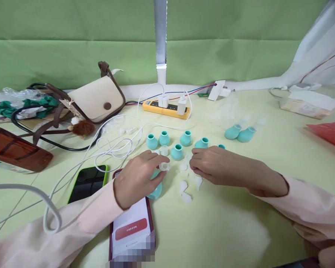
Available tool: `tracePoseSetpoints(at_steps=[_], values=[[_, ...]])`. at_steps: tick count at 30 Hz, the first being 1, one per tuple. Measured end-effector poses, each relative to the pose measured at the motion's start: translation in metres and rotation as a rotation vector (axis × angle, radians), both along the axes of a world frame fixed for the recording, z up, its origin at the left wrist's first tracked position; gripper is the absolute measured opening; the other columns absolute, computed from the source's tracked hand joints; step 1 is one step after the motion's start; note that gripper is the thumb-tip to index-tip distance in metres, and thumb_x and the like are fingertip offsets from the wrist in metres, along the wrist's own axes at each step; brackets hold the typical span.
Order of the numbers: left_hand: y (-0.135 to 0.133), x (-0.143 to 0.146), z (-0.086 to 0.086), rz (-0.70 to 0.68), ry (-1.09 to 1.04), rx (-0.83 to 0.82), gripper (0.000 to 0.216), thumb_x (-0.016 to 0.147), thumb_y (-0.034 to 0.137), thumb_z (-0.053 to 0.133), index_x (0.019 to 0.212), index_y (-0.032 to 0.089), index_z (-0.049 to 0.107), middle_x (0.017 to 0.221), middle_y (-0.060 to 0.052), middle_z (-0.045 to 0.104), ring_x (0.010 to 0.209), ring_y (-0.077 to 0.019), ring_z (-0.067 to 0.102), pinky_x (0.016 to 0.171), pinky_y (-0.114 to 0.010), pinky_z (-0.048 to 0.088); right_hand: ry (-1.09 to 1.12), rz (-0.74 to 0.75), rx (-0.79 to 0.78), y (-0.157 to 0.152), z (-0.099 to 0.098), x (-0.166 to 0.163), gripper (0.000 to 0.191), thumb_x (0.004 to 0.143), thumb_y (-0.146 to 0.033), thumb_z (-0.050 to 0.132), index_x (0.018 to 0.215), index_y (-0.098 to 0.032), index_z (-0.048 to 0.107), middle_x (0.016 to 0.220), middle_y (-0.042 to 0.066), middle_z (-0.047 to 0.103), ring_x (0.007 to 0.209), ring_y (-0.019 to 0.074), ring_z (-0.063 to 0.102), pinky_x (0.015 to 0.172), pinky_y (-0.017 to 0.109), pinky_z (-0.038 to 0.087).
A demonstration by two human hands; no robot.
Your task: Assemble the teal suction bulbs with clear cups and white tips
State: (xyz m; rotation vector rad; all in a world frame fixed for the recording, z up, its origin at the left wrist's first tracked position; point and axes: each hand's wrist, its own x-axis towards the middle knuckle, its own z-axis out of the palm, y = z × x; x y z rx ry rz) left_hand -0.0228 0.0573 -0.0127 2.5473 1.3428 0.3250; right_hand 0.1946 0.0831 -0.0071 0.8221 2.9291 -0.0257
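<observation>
Well in from the tabletop's (212,230) far edge, the left hand (138,176) pinches a clear ring at a teal bulb's top; the right hand's (214,163) fingers are drawn together, on what I can't tell. The bulb (155,190) looks light, soft and easily dented; the ring (164,166), probably stiffer and slippery, suits a fingertip hold. White bits (183,186) look brittle.

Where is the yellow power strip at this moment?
In the head view, the yellow power strip lies upper centre, right of the cream bag and beyond the teal bulbs.
</observation>
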Motion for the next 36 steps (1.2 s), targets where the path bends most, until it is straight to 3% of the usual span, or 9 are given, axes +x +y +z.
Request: tracePoseSetpoints(at_steps=[3,7,13,17,22,27,32,36], values=[[-0.001,0.002,-0.004,-0.060,0.053,0.015,0.026,0.080,0.012,0.046,0.103,0.013,0.059,0.085,-0.008,0.063,0.082,-0.0218,0.056,0.071,-0.034,0.046,0.007,-0.029,0.001,0.001,0.005,0.000,0.022,0.081,-0.006,0.037,0.064,-0.014,0.050,0.060,0.003,0.049,0.059,0.0119,0.041,0.051,0.024,0.024],[-0.001,0.005,-0.010,-0.075,0.133,0.012,0.029,0.082,0.012,0.043,0.107,0.011,0.057,0.086,-0.010,0.062,0.082,-0.0246,0.057,0.068,-0.037,0.048,0.051,-0.157,0.029,0.005,0.021,0.010,0.020,0.082,-0.014,0.037,0.073,-0.017,0.055,0.068,0.002,0.055,0.059,0.0120,0.046,0.052,0.024,0.028],[-0.003,0.004,-0.004,-0.048,0.206,-0.010,0.033,0.084,0.019,0.040,0.115,0.013,0.048,0.088,-0.008,0.062,0.078,-0.0230,0.059,0.065,-0.036,0.048,0.152,-0.553,0.238,0.038,0.053,0.059,0.016,0.077,-0.029,0.048,0.082,-0.018,0.059,0.076,0.005,0.062,0.065,0.0153,0.051,0.058,0.027,0.033],[-0.009,0.004,0.010,-0.046,0.266,-0.033,0.031,0.079,0.031,0.046,0.104,0.013,0.053,0.088,-0.010,0.061,0.073,-0.0251,0.059,0.062,-0.040,0.048,0.026,-0.768,0.131,0.069,0.053,0.097,0.029,0.073,-0.038,0.054,0.092,-0.017,0.058,0.091,0.009,0.060,0.074,0.0172,0.050,0.062,0.029,0.033],[-0.018,0.005,0.021,-0.122,0.444,-0.063,0.025,0.065,0.026,0.061,0.088,0.016,0.060,0.084,-0.011,0.061,0.080,-0.0311,0.056,0.067,-0.046,0.045,-0.027,-0.837,0.071,0.092,0.039,0.123,0.033,0.068,-0.039,0.059,0.090,-0.015,0.059,0.090,0.009,0.060,0.069,0.0155,0.048,0.061,0.030,0.032],[-0.019,0.008,0.019,-0.161,0.501,-0.070,0.022,0.069,0.007,0.052,0.087,0.017,0.060,0.087,-0.011,0.061,0.081,-0.0285,0.057,0.070,-0.044,0.045,-0.009,-0.820,0.047,0.094,0.040,0.129,0.034,0.069,-0.031,0.059,0.098,-0.013,0.058,0.095,0.010,0.058,0.079,0.0156,0.047,0.064,0.029,0.033],[-0.016,0.012,0.010,-0.111,0.406,-0.091,0.018,0.078,0.016,0.050,0.094,0.014,0.058,0.089,-0.010,0.060,0.077,-0.0256,0.061,0.066,-0.038,0.048,0.025,-0.800,0.077,0.092,0.044,0.129,0.033,0.076,-0.030,0.050,0.102,-0.010,0.057,0.099,0.012,0.055,0.086,0.0166,0.045,0.067,0.030,0.033],[-0.013,0.015,0.001,-0.088,0.340,-0.109,0.026,0.082,0.024,0.049,0.105,0.013,0.053,0.095,-0.009,0.059,0.075,-0.0244,0.063,0.063,-0.037,0.050,0.020,-0.822,0.104,0.095,0.041,0.134,0.039,0.071,-0.031,0.057,0.105,-0.012,0.056,0.108,0.015,0.050,0.095,0.0228,0.042,0.068,0.033,0.032]])
